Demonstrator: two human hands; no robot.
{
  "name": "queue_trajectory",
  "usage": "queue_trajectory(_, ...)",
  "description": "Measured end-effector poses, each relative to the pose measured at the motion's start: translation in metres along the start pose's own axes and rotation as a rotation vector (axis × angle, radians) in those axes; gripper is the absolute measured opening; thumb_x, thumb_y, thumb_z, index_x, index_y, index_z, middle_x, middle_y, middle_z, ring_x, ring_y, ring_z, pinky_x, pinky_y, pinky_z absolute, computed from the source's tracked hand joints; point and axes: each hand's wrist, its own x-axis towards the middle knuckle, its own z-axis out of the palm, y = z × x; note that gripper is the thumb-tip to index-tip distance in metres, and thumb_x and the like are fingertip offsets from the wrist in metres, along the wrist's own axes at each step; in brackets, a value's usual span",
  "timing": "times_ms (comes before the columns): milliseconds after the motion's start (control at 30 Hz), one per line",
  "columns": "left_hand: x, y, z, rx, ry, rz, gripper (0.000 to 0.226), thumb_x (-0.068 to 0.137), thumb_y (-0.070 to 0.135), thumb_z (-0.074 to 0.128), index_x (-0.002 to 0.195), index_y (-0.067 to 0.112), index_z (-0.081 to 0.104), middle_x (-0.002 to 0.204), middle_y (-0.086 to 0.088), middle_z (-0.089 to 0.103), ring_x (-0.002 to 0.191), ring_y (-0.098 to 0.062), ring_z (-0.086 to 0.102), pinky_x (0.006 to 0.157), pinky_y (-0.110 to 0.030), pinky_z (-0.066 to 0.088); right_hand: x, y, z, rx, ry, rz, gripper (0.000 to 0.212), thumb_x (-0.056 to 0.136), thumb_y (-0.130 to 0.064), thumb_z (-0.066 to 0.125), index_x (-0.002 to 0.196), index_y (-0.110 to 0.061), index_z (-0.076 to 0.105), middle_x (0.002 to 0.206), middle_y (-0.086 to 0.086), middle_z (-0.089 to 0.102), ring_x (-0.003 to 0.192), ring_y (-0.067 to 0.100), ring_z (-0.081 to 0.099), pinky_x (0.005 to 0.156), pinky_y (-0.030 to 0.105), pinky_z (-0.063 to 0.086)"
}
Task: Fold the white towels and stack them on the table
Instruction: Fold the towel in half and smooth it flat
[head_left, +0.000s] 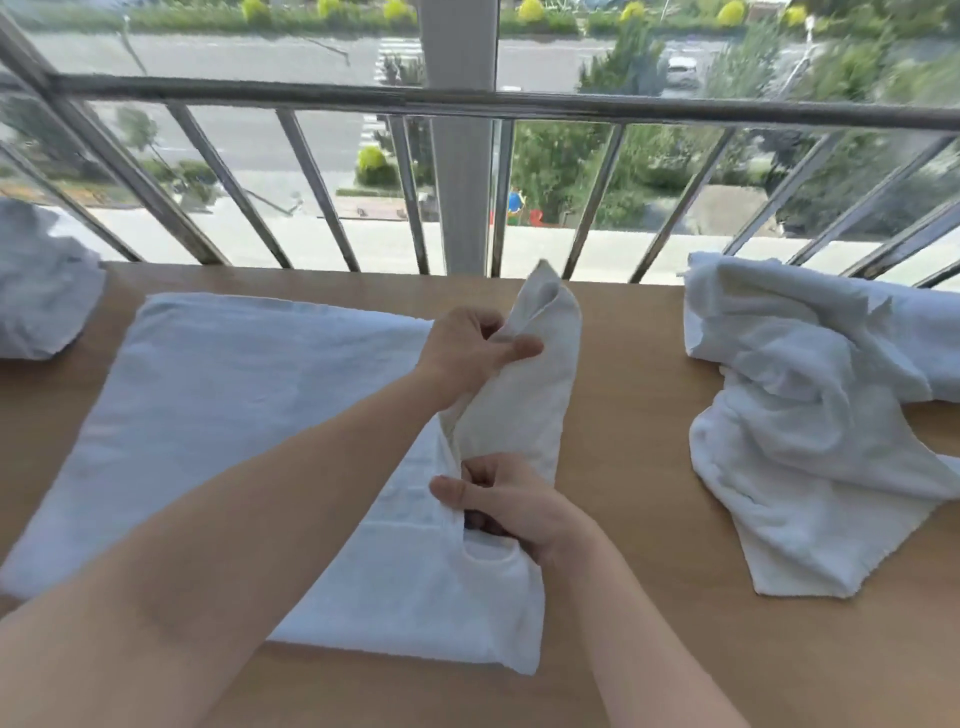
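Observation:
A white towel (218, 436) lies spread flat over the left half of the wooden table (639, 467). Its right edge is lifted off the table into an upright fold. My left hand (470, 353) pinches that raised edge at its far end, thumb on the near side. My right hand (511, 506) grips the same edge at its near end, fingers curled round the cloth. My left forearm crosses over the flat part of the towel. A second white towel (810, 415) lies crumpled on the table's right side.
Another bunched white cloth (36, 291) sits at the table's far left edge. A metal railing (467, 104) with slanted bars and a window run right behind the table. Bare wood shows between the two towels and along the near edge.

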Motion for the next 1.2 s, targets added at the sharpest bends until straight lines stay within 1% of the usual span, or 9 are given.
queue_trajectory(200,-0.046,-0.033,-0.127,-0.211,0.011,0.063,0.063,0.066,0.048,0.086,0.085,-0.009,0.064,0.076,-0.013,0.062,0.070,-0.017,0.055,0.067,-0.037,0.044,0.039,-0.024,0.095,-0.152,-0.054,0.012,0.042,0.087,-0.032,0.079,0.062,-0.018,0.048,0.053,-0.008,0.049,0.046,0.005,0.046,0.048,0.016,0.038)
queue_trajectory(367,-0.074,-0.059,-0.222,-0.341,-0.017,0.148,0.032,0.077,0.032,0.084,0.093,0.006,0.075,0.101,-0.019,0.074,0.092,-0.031,0.072,0.090,-0.061,0.055,0.070,-0.055,0.176,-0.307,-0.166,0.014,0.041,0.084,-0.034,0.079,0.069,-0.011,0.049,0.058,0.001,0.043,0.051,0.013,0.036,0.049,0.026,0.025)
queue_trajectory(433,-0.080,-0.068,-0.256,-0.387,-0.054,0.207,0.029,0.079,0.029,0.083,0.095,0.007,0.074,0.102,-0.016,0.075,0.097,-0.036,0.072,0.089,-0.057,0.057,0.083,-0.072,0.205,-0.450,-0.206,0.007,0.047,0.081,-0.037,0.081,0.062,-0.012,0.045,0.054,0.001,0.043,0.048,0.014,0.035,0.045,0.025,0.025)
queue_trajectory(600,-0.084,-0.091,-0.341,-0.517,-0.053,0.291,0.026,0.083,0.027,0.082,0.096,0.008,0.070,0.094,-0.003,0.073,0.084,-0.016,0.070,0.071,-0.028,0.057,0.121,-0.107,0.270,-0.513,-0.297,0.038,0.044,0.079,-0.039,0.081,0.063,-0.012,0.050,0.054,-0.001,0.043,0.047,0.012,0.034,0.043,0.022,0.025)
queue_trajectory(700,-0.075,-0.116,-0.377,-0.550,-0.003,0.265,0.016,0.082,0.022,0.081,0.097,0.019,0.077,0.097,-0.001,0.076,0.085,-0.014,0.072,0.071,-0.026,0.057,0.159,-0.105,0.306,-0.492,-0.221,0.055,0.045,0.080,-0.038,0.082,0.061,-0.015,0.048,0.054,-0.001,0.044,0.047,0.013,0.035,0.044,0.023,0.028)
queue_trajectory(900,-0.034,-0.199,-0.401,-0.451,0.112,0.058,0.033,0.095,0.006,0.067,0.128,0.002,0.065,0.111,-0.016,0.072,0.087,-0.017,0.072,0.081,-0.033,0.061,0.226,-0.056,0.364,-0.312,0.090,0.101,0.053,0.081,-0.044,0.081,0.051,-0.022,0.042,0.051,0.001,0.042,0.044,0.015,0.038,0.046,0.026,0.033)
queue_trajectory(1000,-0.021,-0.233,-0.396,-0.258,0.171,-0.028,0.025,0.094,0.014,0.070,0.119,0.020,0.070,0.115,-0.010,0.072,0.105,-0.029,0.070,0.094,-0.048,0.056,0.244,-0.036,0.383,-0.399,0.270,0.114,0.055,0.085,-0.053,0.073,0.052,-0.021,0.041,0.054,0.005,0.046,0.051,0.020,0.046,0.057,0.034,0.038)
queue_trajectory(1100,-0.017,-0.255,-0.397,-0.125,0.218,-0.110,0.048,0.089,0.025,0.076,0.134,0.020,0.062,0.126,-0.001,0.067,0.116,-0.022,0.063,0.097,-0.042,0.053,0.250,-0.032,0.398,-0.619,0.299,0.075,0.051,0.092,-0.052,0.062,0.062,-0.012,0.053,0.062,0.009,0.060,0.059,0.025,0.058,0.063,0.041,0.049)
queue_trajectory(1200,-0.025,-0.264,-0.397,-0.125,0.304,-0.098,0.057,0.081,0.036,0.083,0.129,0.023,0.054,0.120,0.009,0.061,0.110,-0.013,0.061,0.089,-0.031,0.051,0.246,-0.035,0.397,-0.709,0.235,0.024,0.032,0.094,-0.046,0.059,0.077,-0.019,0.062,0.080,0.004,0.070,0.078,0.023,0.066,0.075,0.041,0.053)
